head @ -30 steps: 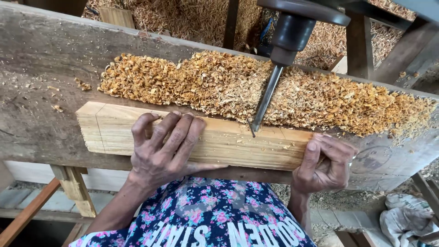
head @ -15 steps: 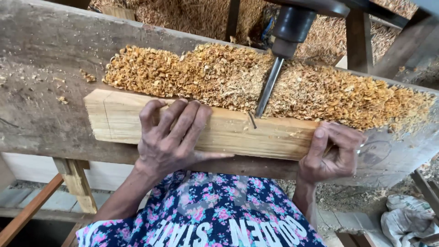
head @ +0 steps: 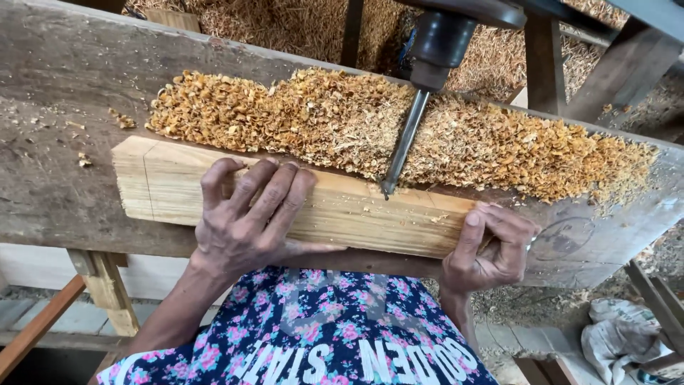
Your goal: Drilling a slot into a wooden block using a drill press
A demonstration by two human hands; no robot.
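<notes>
Left hand (head: pixel 246 224) lies flat over the beam (head: pixel 299 203), gripping it; right hand (head: pixel 491 249) clasps its end; the beam rests on the bench (head: pixel 57 107), bit (head: pixel 399 153) touching it, shavings (head: pixel 356 128) behind.

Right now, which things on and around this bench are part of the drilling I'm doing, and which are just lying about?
In the job:
wooden block, held flat on the bench
left hand, pressing on the block
right hand, gripping its end
drill bit, tip at the block's top edge
drill chuck

Lying about:
wood shavings heaped behind the block
crumpled cloth on the floor
</notes>
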